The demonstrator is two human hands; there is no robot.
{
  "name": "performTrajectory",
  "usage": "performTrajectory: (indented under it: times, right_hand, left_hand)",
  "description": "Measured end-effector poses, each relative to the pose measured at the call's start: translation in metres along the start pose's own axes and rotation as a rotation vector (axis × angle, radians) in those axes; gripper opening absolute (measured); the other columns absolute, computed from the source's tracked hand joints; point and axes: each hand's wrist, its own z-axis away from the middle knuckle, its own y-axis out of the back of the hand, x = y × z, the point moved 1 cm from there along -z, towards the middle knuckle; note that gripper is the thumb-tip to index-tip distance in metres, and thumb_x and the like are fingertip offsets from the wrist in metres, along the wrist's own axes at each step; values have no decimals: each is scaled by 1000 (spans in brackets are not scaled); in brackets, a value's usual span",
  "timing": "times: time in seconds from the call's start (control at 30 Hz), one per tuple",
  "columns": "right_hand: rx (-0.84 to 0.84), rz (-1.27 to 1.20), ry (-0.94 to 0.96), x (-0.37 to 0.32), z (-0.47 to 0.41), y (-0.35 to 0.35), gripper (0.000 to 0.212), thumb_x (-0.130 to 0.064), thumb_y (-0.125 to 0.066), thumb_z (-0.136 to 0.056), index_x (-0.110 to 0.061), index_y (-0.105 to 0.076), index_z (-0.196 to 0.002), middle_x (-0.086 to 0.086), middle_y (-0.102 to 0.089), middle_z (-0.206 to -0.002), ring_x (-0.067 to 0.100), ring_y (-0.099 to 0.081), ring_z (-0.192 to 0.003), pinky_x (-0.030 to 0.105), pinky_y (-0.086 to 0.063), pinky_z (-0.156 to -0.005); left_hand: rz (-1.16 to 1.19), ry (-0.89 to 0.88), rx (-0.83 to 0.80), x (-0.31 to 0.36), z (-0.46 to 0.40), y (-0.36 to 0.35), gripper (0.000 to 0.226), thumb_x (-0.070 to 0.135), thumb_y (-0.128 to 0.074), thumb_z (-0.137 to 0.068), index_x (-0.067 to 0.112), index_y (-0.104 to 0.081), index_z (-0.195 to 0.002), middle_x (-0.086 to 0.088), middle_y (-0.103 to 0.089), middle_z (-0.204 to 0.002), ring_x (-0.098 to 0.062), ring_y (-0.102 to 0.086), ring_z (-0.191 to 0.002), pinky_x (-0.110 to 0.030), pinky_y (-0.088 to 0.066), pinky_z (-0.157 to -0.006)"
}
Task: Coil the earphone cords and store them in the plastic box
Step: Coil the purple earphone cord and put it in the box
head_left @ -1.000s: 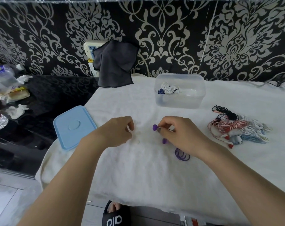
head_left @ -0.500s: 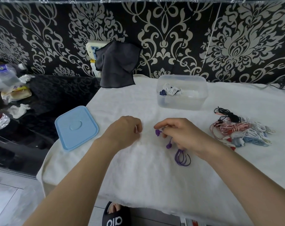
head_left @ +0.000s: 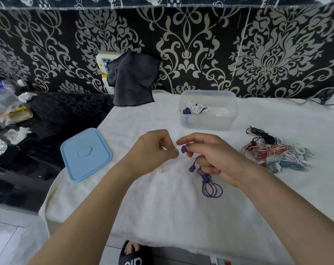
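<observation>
Two hands meet mid-tabletop (head_left: 162, 207): right hand (head_left: 217, 159) fingers pinch purple earphones (head_left: 206, 180), left hand (head_left: 152, 150) curled closed; tangled cords (head_left: 277, 153) beside, plastic box (head_left: 208, 119) beyond.

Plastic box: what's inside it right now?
The plastic box holds coiled white earphones and a dark blue bundle at its left end. Its frosted walls blur whatever else is there.

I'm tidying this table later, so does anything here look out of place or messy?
Mostly the pile of uncoiled earphones, tangled on the cloth right of the right hand. The blue lid lies off the plastic box, skewed near the table's left edge. Nothing looks spilled or broken.
</observation>
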Motion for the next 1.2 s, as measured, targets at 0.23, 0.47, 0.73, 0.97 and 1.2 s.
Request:
performTrajectory:
  times: [0.23,0.47,0.73,0.97,1.2]
  right_hand:
    - [90,-43,61,-2,-1,-1,20,-9,-54,-96,-17,-71,-102,4,-60,-84,12,-22,-43,20,-19,-40]
    - [119,-55,123,-3,0,0,17,-9,-59,-95,-17,-71,-103,2,-68,-78,11,-25,-40,17,-21,-38]
    - [159,64,207,-6,6,-1,12,-9,-62,-95,-11,-70,-103,8,-74,-86,-1,-49,-37,8,-31,-36]
    - [172,31,205,-5,4,1,12,-15,-68,-92,-11,-70,-103,8,-74,-84,3,-43,-34,9,-28,-36]
    - [157,-54,161,-1,0,4,12,-21,-73,-88,-13,-70,-97,5,-75,-83,17,-22,-46,21,-20,-40]
  left_hand:
    - [253,12,-104,16,7,2,11,8,-73,-88,5,-63,-92,-12,-76,-82,-11,-50,-53,-23,-44,-55]
    - [270,11,-92,15,7,3,8,11,-75,-89,9,-69,-94,-7,-77,-83,-10,-55,-60,-24,-47,-58]
    - [228,0,-83,16,7,4,10,9,-74,-89,12,-69,-96,5,-79,-84,-4,-64,-67,-23,-49,-60]
    - [250,-76,-68,18,9,5,8,11,-73,-91,12,-67,-96,5,-79,-87,-15,-54,-64,-23,-46,-57]
    - [226,-141,-18,17,8,6,6,16,-75,-90,19,-72,-94,4,-77,-85,-14,-54,-62,-25,-48,-56]
